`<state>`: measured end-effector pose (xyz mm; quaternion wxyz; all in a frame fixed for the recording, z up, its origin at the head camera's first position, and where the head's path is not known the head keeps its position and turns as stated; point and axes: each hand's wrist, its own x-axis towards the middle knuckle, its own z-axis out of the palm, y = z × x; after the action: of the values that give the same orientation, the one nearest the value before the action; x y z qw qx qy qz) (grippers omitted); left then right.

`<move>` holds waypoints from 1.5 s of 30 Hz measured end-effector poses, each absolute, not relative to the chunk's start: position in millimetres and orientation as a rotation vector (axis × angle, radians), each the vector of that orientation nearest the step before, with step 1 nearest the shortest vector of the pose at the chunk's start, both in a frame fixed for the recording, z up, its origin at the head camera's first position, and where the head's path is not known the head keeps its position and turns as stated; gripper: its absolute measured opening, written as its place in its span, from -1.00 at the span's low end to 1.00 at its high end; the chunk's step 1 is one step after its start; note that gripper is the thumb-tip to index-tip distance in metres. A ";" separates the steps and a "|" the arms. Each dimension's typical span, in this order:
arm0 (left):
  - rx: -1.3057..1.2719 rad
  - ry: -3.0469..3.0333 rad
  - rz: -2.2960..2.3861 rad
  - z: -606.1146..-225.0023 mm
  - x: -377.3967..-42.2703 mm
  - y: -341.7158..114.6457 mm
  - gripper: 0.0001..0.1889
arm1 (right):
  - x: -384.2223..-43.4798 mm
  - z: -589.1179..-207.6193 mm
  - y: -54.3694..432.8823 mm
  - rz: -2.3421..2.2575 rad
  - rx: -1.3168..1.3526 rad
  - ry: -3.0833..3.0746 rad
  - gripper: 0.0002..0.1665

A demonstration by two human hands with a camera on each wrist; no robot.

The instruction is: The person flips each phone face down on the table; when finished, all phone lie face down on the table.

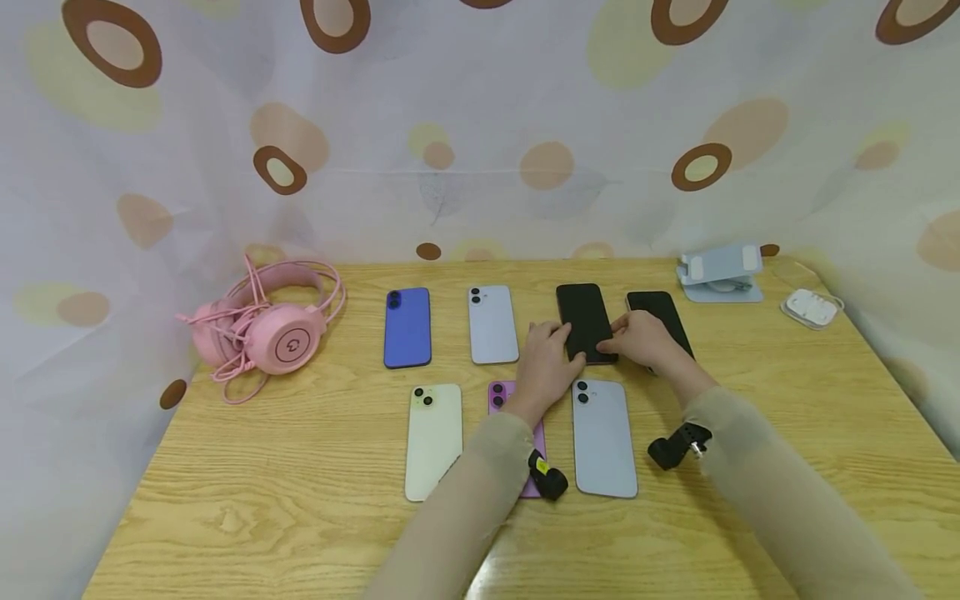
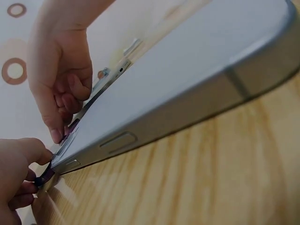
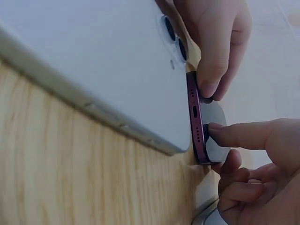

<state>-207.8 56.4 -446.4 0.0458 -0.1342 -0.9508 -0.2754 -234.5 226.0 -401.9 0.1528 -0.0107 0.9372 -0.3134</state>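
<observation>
A smartphone (image 1: pixel 587 308) with a black screen facing up and a purple-red frame (image 3: pixel 197 117) lies in the back row on the table. My left hand (image 1: pixel 542 367) holds its left edge and near left corner, thumb by the near end. At the near right corner my right hand (image 1: pixel 649 340) pinches the phone, its thumb (image 3: pixel 229 134) resting on the screen and fingers at the side. Right beside that hand is another black-screened phone (image 1: pixel 660 308), partly covered by it. Under my left forearm lies a purple phone (image 1: pixel 497 400), with a light blue phone (image 1: pixel 604 437) to its right.
A blue phone (image 1: pixel 407 327) and a white phone (image 1: pixel 492 325) lie at the back left, a pale yellow phone (image 1: pixel 435 437) nearer. Pink headphones (image 1: pixel 285 333) sit at the far left. A folding stand (image 1: pixel 722 271) and a white charger (image 1: pixel 812 308) are at the back right, before a patterned curtain.
</observation>
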 end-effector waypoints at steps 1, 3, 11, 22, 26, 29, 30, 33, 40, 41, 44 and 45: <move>-0.414 -2.902 -0.835 -446.3 -207.7 56.2 -0.45 | -234.7 -401.9 226.0 -0.916 -0.015 2.671 -0.34; -0.421 -2.902 -0.824 -446.0 -207.1 55.7 -0.45 | -234.9 -401.4 225.4 -0.952 0.012 2.627 -0.31; -0.428 -2.904 -0.840 -446.0 -206.6 54.8 -0.45 | -238.2 -398.1 231.3 -1.102 0.039 2.480 -0.22; -0.423 -2.895 -0.919 -448.2 -208.3 55.2 -0.44 | -234.1 -384.0 229.4 -1.223 -0.031 2.535 -0.34; -0.401 -2.870 -1.019 -447.8 -208.1 54.5 -0.44 | -232.5 -379.0 224.5 -1.233 -0.047 2.558 -0.37; -0.370 -2.823 -1.145 -447.6 -207.9 54.3 -0.43 | -232.3 -376.3 219.8 -1.245 -0.081 2.574 -0.40; -0.361 -2.804 -1.182 -447.9 -208.2 54.4 -0.42 | -232.5 -375.8 218.4 -1.253 -0.096 2.575 -0.41; -0.345 -2.728 -1.288 -448.9 -208.7 54.3 -0.41 | -233.2 -375.6 214.3 -1.286 -0.142 2.564 -0.46; -0.380 -2.525 -1.392 -448.2 -208.5 52.3 -0.49 | -234.0 -380.7 208.6 -1.355 -0.244 2.524 -0.53; -0.377 -2.508 -1.391 -447.8 -208.4 51.9 -0.49 | -233.9 -381.4 207.5 -1.357 -0.256 2.520 -0.54; -0.349 -2.483 -1.390 -447.2 -207.6 50.9 -0.51 | -234.5 -384.5 205.0 -1.370 -0.277 2.498 -0.55; -0.338 -2.477 -1.390 -447.0 -207.4 50.9 -0.51 | -235.2 -385.9 204.5 -1.373 -0.286 2.492 -0.56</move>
<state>-207.4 50.9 -447.0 0.1399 -0.1169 -0.8575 -0.4812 -235.2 204.5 -385.9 0.1404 -0.0991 0.8629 -0.4752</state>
